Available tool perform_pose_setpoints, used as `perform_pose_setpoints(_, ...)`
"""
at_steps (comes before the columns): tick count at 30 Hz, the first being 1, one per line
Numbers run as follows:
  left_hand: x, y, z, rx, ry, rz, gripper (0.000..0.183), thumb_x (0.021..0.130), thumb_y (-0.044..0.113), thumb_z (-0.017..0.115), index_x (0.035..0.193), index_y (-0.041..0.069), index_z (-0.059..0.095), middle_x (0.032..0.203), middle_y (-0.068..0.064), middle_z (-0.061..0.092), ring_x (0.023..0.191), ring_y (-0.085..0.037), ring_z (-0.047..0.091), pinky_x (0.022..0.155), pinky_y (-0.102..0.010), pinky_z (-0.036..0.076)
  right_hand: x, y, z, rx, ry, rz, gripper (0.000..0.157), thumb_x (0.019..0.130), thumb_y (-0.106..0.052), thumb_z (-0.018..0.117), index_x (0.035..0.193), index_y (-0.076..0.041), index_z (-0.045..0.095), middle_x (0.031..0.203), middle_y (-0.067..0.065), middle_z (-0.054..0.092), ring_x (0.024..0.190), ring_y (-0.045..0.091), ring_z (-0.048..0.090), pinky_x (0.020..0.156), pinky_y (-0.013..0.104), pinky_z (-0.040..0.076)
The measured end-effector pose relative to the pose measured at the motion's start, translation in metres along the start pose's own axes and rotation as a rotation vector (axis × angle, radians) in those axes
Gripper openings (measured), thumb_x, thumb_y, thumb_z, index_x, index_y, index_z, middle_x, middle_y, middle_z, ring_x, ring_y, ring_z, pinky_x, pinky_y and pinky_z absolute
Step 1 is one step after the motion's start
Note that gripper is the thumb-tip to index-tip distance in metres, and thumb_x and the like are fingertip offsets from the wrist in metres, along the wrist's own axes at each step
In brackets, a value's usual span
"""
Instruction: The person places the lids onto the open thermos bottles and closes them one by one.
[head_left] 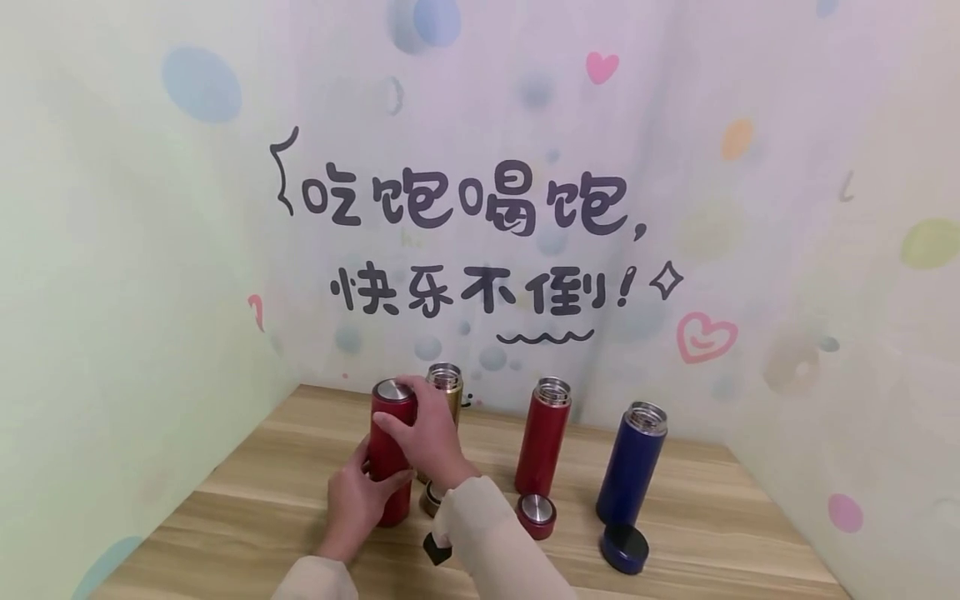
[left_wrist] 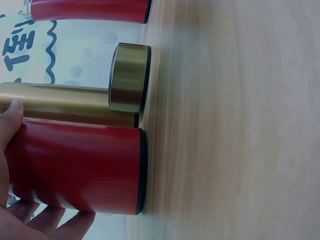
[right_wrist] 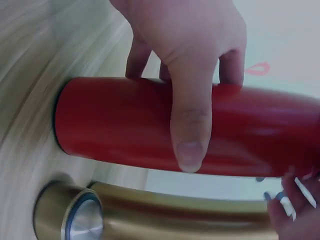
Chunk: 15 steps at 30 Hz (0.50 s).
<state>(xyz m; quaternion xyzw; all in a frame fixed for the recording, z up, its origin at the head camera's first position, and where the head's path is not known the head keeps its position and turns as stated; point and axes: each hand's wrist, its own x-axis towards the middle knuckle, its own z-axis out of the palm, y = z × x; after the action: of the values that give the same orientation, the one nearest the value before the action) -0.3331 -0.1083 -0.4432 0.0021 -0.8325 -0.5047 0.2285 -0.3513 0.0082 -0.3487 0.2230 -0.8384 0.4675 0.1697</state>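
Left hand (head_left: 358, 498) grasps the body of the capped red flask (head_left: 386, 454), upright on the table's (head_left: 247, 517) left part; right hand (head_left: 433, 433) grips its upper end. Gold flask (left_wrist: 67, 104) close behind, little room between; gold lid (left_wrist: 129, 77) in front. Farther right, wood separates second red flask (head_left: 543, 442), red lid (head_left: 536, 517) from blue flask (head_left: 632, 467), blue lid (head_left: 625, 548). Wood continues to right edge.

Head view faces forward and down; turned wrist closeups share the held red bottle (right_wrist: 115, 120).
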Motion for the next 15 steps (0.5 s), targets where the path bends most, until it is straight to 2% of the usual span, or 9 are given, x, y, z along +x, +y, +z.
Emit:
perform_pose_setpoints(3,-0.0003,0.0001,0.0001,-0.011,-0.005,-0.004,0.079,0.077,0.031,0.083,0.141,0.003,0.046,0.122,-0.026,0.062,0.108,-0.039,0.062,0.091,-0.054,0.049,-0.001,0.0055,-0.0039,0.154,-0.074,0.015,0.052,0.091,-0.031,0.07,0.138,-0.03,0.048,0.127,-0.008,0.054,0.114,0.014,0.052,0.093,0.039,0.049)
perform_pose_setpoints(5,-0.0006,0.0001,0.0003,-0.013,-0.009,-0.004,0.08,0.077,0.03,0.083,0.142,0.002,0.046,0.122,-0.027,0.061,0.108,-0.04,0.061,0.091,-0.054,0.049,-0.0015,0.0084,-0.0059,0.21,-0.098,0.02,0.052,0.091,-0.031,0.069,0.139,-0.032,0.048,0.128,-0.007,0.055,0.114,0.016,0.052,0.093,0.042,0.049)
perform_pose_setpoints(9,-0.0004,-0.0007,0.0011,-0.003,-0.001,0.003,0.079,0.077,0.028,0.084,0.141,0.002,0.046,0.121,-0.028,0.061,0.107,-0.04,0.062,0.09,-0.055,0.049,-0.0004,0.0116,-0.0066,0.222,-0.099,0.018,0.051,0.091,-0.031,0.069,0.137,-0.035,0.05,0.126,-0.006,0.057,0.113,0.018,0.052,0.092,0.044,0.048)
perform_pose_setpoints(15,0.0006,-0.0008,0.0015,0.0,0.006,0.004,0.077,0.077,0.028,0.084,0.14,0.003,0.047,0.121,-0.027,0.061,0.107,-0.041,0.062,0.09,-0.055,0.049,0.0016,0.0106,-0.0062,0.172,-0.07,0.018,0.052,0.089,-0.03,0.073,0.137,-0.034,0.053,0.125,-0.01,0.058,0.114,0.014,0.052,0.094,0.043,0.048)
